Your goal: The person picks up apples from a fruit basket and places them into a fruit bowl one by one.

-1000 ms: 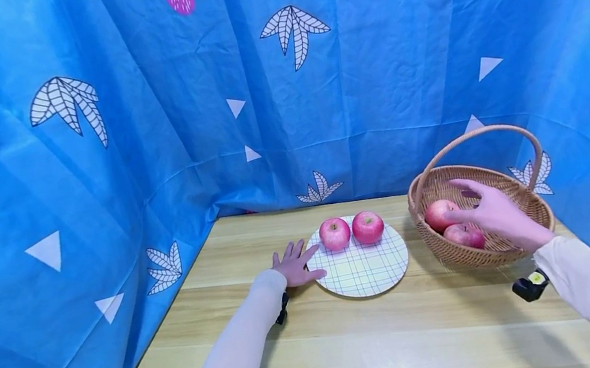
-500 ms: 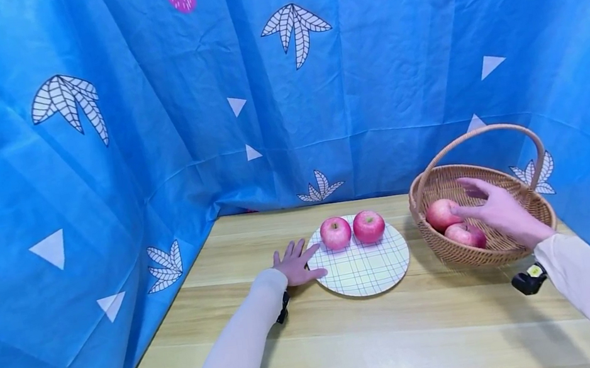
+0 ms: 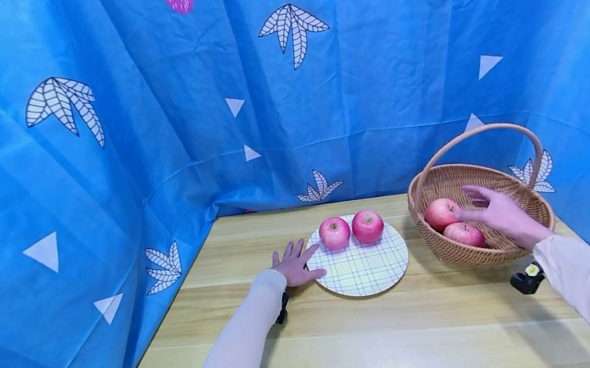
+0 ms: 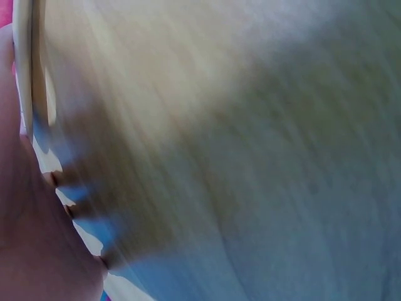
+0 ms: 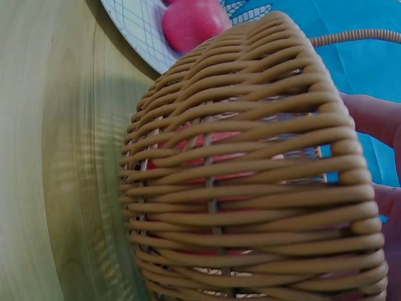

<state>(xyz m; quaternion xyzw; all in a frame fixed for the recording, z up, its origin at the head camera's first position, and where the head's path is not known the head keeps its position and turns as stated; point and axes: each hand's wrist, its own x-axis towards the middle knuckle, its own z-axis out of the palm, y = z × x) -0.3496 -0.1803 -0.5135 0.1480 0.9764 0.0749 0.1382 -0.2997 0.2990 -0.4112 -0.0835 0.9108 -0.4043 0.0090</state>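
Note:
In the head view, two red apples (image 3: 367, 226) lie on the back half of a round checked plate (image 3: 362, 272). My left hand (image 3: 294, 266) touches the plate's left rim, fingers spread. My right hand (image 3: 498, 214) is inside the wicker basket (image 3: 457, 254), thumb beside one apple (image 3: 442, 214) and fingers loosely bent; a second apple (image 3: 464, 235) lies just in front of it. Whether the thumb touches an apple is unclear. The basket wall (image 5: 250, 163) hides most of the right hand in the right wrist view.
The wooden table (image 3: 354, 347) carries plate and basket, with the plate left of the basket. The basket's arched handle (image 3: 484, 129) rises above its opening. A blue patterned curtain (image 3: 289, 108) hangs behind the table and at both sides.
My right hand has shifted slightly right and lower inside the basket, and its fingers have come down a little. The left hand, plate and apples keep their places.

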